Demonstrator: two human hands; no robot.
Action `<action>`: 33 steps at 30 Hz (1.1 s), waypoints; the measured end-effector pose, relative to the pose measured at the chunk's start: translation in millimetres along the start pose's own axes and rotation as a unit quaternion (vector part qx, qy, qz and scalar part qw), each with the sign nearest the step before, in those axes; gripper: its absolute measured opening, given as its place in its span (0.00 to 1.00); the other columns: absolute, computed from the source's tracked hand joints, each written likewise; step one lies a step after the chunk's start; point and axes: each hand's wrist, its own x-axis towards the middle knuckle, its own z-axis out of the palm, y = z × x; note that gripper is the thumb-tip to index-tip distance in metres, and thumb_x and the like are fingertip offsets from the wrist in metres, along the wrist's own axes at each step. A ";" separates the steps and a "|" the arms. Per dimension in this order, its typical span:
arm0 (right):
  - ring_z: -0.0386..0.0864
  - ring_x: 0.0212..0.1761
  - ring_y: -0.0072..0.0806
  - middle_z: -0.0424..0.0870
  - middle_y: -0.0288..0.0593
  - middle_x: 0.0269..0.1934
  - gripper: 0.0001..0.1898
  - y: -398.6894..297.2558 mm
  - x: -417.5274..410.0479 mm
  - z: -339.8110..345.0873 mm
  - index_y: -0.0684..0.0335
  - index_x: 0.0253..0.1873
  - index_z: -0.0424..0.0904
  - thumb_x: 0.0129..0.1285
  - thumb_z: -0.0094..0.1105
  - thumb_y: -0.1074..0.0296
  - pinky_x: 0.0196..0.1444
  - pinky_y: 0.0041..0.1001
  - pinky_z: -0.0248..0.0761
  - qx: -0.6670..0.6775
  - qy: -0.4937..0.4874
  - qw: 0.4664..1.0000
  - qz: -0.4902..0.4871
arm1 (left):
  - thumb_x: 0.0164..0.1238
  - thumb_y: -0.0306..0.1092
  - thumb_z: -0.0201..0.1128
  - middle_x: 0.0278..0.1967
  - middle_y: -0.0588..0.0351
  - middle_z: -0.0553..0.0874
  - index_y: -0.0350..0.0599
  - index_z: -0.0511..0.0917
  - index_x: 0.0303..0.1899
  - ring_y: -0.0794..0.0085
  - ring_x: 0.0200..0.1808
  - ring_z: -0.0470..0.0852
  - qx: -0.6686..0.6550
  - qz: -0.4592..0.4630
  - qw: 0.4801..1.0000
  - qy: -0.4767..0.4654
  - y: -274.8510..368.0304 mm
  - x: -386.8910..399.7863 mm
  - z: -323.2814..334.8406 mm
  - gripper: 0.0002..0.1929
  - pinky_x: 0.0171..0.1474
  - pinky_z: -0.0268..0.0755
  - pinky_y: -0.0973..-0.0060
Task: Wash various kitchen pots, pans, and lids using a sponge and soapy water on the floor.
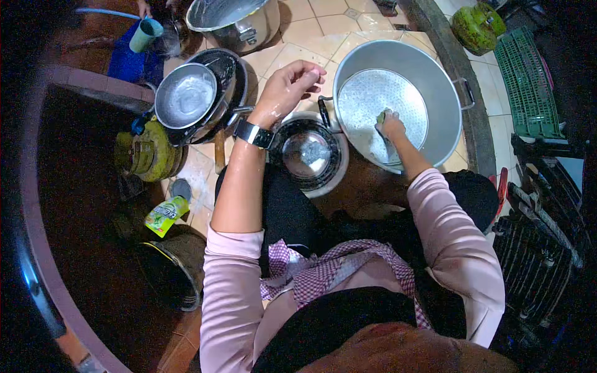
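Inside a large aluminium pot (440, 105), my right hand (392, 127) grips a small green scouring pad (381, 116) against a perforated metal disc (373, 91) at the bottom. Suds streak the disc. My left hand (291, 86) is raised left of the pot's rim, wet at the wrist, with its fingers curled. Nothing shows in it, but its palm is hidden. Below that hand, a dark-rimmed round pan or basin (308, 151) holds cloudy liquid and a pale lump.
Stacked pans (186, 95) stand left, beside a green gas cylinder (154, 154) and a detergent pouch (167, 215). A big pot (242, 28) stands beyond. Another person's hand (143, 8) is near a plastic jug (146, 35). A green crate (529, 84) lies right, past a raised kerb (466, 93).
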 end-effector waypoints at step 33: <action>0.76 0.40 0.46 0.79 0.54 0.37 0.22 47.1 106.4 72.7 0.61 0.36 0.79 0.44 0.57 0.47 0.46 0.35 0.68 0.079 0.022 0.996 0.045 | 0.59 0.37 0.54 0.32 0.50 0.82 0.41 0.77 0.38 0.67 0.33 0.79 0.235 0.020 0.967 -0.092 -14.1 19.7 45.9 0.11 0.38 0.69 0.74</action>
